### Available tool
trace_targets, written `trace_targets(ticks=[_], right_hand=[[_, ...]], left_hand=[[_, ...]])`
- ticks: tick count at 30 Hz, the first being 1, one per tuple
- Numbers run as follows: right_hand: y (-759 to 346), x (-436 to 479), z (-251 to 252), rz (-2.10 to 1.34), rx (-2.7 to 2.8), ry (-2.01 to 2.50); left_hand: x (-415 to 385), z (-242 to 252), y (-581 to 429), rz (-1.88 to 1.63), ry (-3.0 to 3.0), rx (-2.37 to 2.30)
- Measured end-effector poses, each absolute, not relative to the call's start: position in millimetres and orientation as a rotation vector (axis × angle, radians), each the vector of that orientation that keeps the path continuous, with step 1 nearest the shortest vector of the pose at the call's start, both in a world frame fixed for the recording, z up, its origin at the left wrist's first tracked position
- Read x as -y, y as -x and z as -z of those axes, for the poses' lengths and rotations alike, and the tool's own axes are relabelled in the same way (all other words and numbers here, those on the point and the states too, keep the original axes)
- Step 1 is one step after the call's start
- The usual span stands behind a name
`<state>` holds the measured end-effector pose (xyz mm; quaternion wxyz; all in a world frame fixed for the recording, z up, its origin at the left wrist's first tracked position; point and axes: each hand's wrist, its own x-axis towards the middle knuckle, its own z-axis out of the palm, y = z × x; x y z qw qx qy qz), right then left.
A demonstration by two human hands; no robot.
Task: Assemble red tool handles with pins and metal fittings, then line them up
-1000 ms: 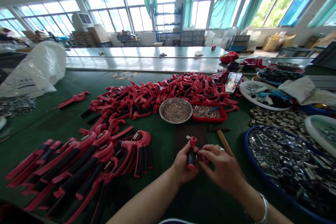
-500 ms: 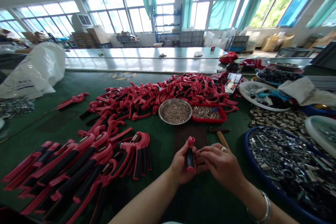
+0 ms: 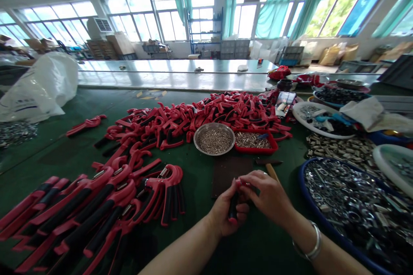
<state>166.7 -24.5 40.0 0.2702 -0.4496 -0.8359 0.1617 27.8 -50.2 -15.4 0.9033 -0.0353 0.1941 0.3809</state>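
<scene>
Over a dark brown mat (image 3: pixel 230 176), the left hand (image 3: pixel 226 215) clamps a black-and-red grip handle (image 3: pixel 233 206); the right hand (image 3: pixel 266 193) pinches its tip.

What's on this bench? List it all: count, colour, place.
Hand grippers: many, red and black, centre and front left
Steel bowl: one, silver, behind the mat
Tray: one, red, right of the bowl
Phone: one, black, beyond the tray
Sack: one, white, far left
Basin: one, blue, front right
Hammer: one, brown, beside the mat
Mat: one, dark brown, ahead of the hands
Left hand: one, around a black handle
Right hand: one, on the handle's red end
</scene>
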Motion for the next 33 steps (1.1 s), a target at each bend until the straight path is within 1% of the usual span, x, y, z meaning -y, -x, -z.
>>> trace_targets(ticks=[5,7,9,11,12,14,15,18,21,26,33], right_hand=[[-167,5,-49,-0.633,2.393,1.034],[-168,-8,-52,-0.751,2.45,0.93],[-178,-24,-55,-0.794,2.495,0.937],[-202,-43,-58,-0.639,2.513,1.15],[-220,-52,-59,-0.482,2.51,1.316],[-265,-67,-61,-0.089,2.382,1.854],[-291,-72,-61,0.006,2.296,2.135],[-360,-76,-60,0.003,2.163,2.406],[-403,-63,-55,-0.057,2.147,2.455],[-430,-28,-42,-0.08,2.108,2.499],[-426,-16,-26,0.181,2.184,2.521]], left_hand=[[47,10,-28,-0.863,0.077,-0.632],[44,5,-27,-0.896,0.096,-0.65],[40,1,-22,-0.959,0.12,-0.651],[38,-2,-16,-1.007,0.148,-0.648],[37,-2,-13,-1.02,0.16,-0.643],[36,-1,-9,-1.024,0.17,-0.624],[36,0,-8,-1.021,0.165,-0.613],[36,3,-10,-1.016,0.129,-0.59],[35,2,-16,-1.029,0.11,-0.601],[35,1,-20,-1.016,0.079,-0.639],[37,5,-25,-0.942,0.088,-0.581]])
